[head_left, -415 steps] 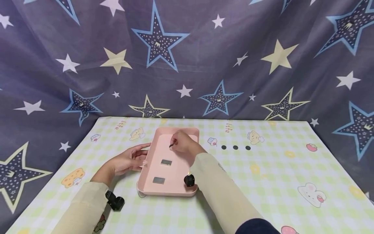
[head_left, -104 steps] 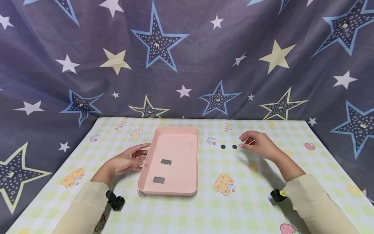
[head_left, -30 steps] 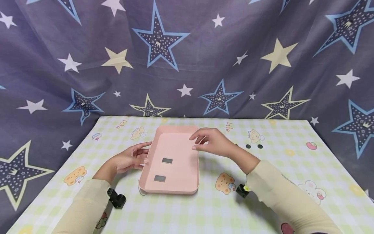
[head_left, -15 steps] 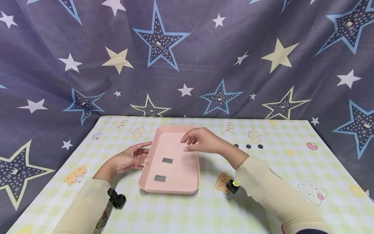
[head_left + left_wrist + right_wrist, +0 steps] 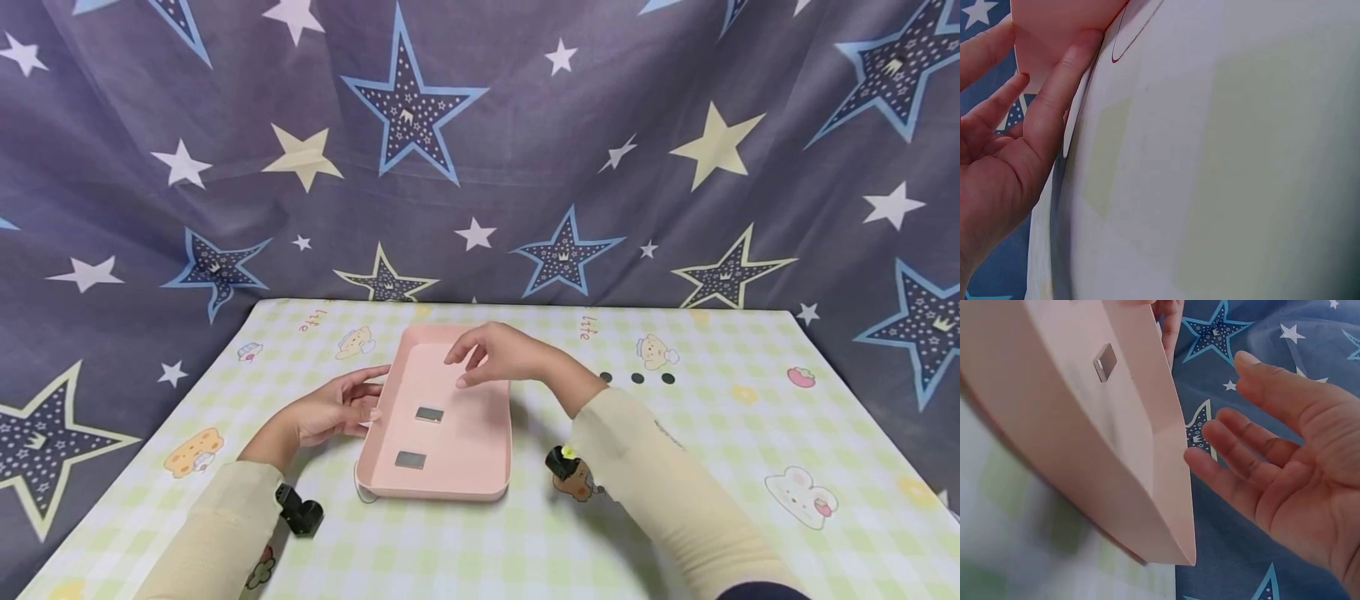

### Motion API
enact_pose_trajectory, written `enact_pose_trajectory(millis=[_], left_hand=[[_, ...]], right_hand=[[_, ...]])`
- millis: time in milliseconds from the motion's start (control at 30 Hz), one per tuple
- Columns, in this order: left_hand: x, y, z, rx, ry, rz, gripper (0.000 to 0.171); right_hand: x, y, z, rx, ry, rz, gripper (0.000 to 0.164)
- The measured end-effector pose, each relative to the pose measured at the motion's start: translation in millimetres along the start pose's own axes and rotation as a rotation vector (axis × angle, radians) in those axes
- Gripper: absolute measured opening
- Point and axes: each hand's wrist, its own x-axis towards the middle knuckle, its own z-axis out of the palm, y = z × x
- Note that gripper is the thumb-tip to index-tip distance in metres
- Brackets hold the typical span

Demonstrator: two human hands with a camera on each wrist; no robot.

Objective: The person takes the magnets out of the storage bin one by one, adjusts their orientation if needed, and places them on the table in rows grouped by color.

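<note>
A pink tray (image 5: pixel 468 487) stands on the table. Two small shiny grey rectangular blocks lie inside: an upper block (image 5: pixel 429 414) and a lower block (image 5: pixel 410 460). At the tray's left side, my left hand (image 5: pixel 333 408) holds the wall, thumb at the rim and fingers along the outside; the left wrist view has its thumb against the pink wall. My right hand (image 5: pixel 498 354) hovers over the tray's upper right part, fingers loosely bent and apart. In the right wrist view, that hand (image 5: pixel 1297 450) holds nothing.
Right of the tray, a row of flat black discs lies on the checked cloth: one (image 5: pixel 606 377) by the right sleeve, another (image 5: pixel 637 378), and an outermost disc (image 5: pixel 668 378). A starry curtain (image 5: pixel 480 150) hangs behind the table. My right forearm hides part of the cloth.
Earlier, my right hand pinched a dark piece in the tray, then reached to the discs. A disc now lies farther right. Recently that hand moved left over the tray; my left hand stayed.
</note>
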Motion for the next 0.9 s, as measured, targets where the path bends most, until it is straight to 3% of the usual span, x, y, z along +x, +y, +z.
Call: enact_pose_trajectory(millis=[267,567,900], left_hand=[[-0.8,-2.0,-1.8,-0.018,-0.016,0.007,0.089],[0.5,-2.5,-1.9,-0.021,-0.024,0.008,0.088],[0.0,-1.9,-1.6,-0.009,-0.023,0.011,0.088]], right_hand=[[17.2,4.2,9.2,0.15,0.009,0.098,0.028],[31.2,15.1,28.1,0.279,0.083,0.073,0.028],[45.8,21.4,45.5,0.283,0.096,0.109,0.027]])
